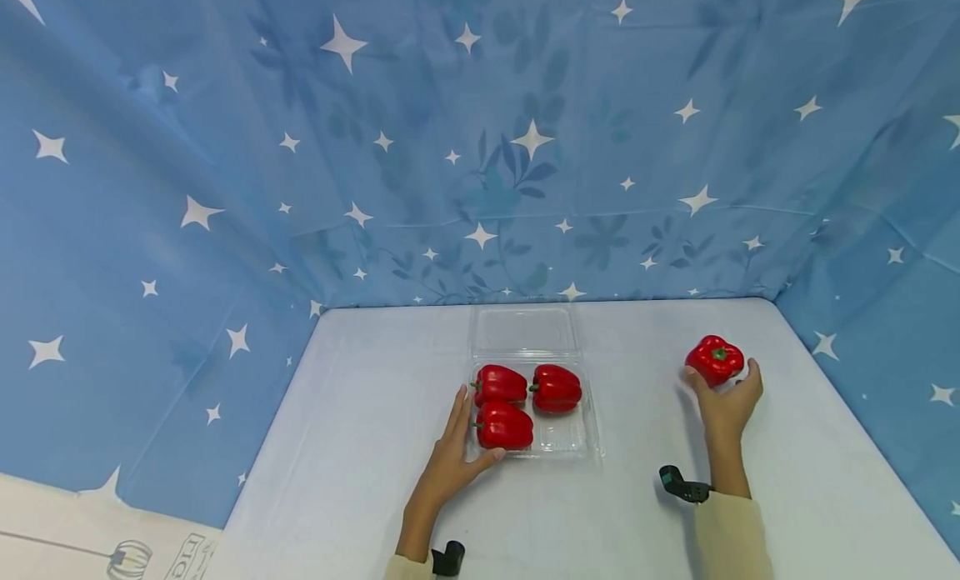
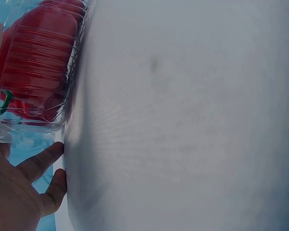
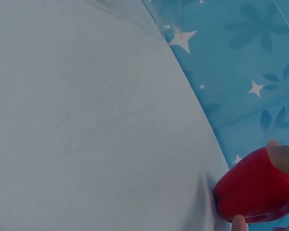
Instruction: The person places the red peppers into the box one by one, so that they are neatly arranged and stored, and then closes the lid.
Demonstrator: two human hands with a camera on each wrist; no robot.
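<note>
Three red bell peppers sit in a clear plastic clamshell box (image 1: 588, 422): one pepper (image 1: 501, 386) at the back left, another (image 1: 557, 388) at the back right, a third (image 1: 505, 426) at the front left. My left hand (image 1: 448, 467) rests at the box's front left corner, fingers fairly straight along the left side and thumb at the front edge. In the left wrist view, peppers (image 2: 38, 53) show through the ribbed wall. Off to the right, my right hand (image 1: 727, 407) grips another red bell pepper (image 1: 715, 359) between thumb and fingers; its green stem faces up in the head view.
The box's hinged lid (image 1: 525, 332) lies folded back toward the table's far edge. A white table (image 1: 360, 413) carries everything, with blue star-patterned curtains (image 1: 495, 188) behind and at both sides. The box's front right compartment holds no pepper.
</note>
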